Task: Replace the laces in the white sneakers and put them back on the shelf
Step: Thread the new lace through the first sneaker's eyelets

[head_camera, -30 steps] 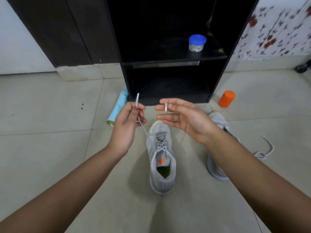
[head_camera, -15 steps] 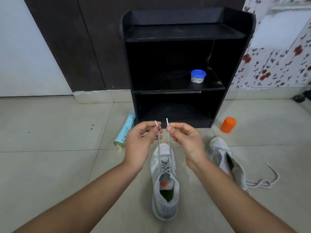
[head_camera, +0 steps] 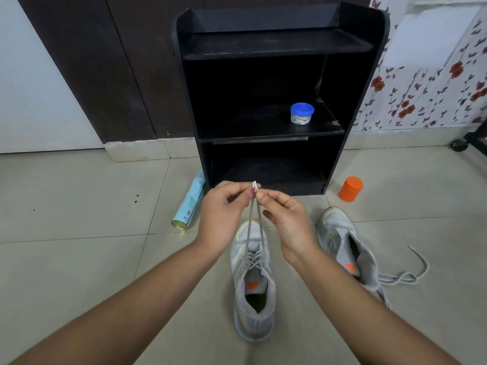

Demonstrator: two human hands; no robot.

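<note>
The laced sneaker (head_camera: 253,283) stands on the floor between the forearms, its lace (head_camera: 255,219) drawn up taut. The left hand (head_camera: 224,214) and right hand (head_camera: 286,219), apart a second ago, now pinch the two tips together (likely evening the ends); its mate (head_camera: 345,248) lies unlaced, the shelf (head_camera: 266,46) unfilled

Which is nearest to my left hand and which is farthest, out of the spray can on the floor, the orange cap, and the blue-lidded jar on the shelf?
From the left hand:
1. Spray can, lying on the floor just to its left.
2. Blue-lidded jar, up on the middle shelf, to the right.
3. Orange cap, on the floor at the far right, beyond the right hand.
</note>
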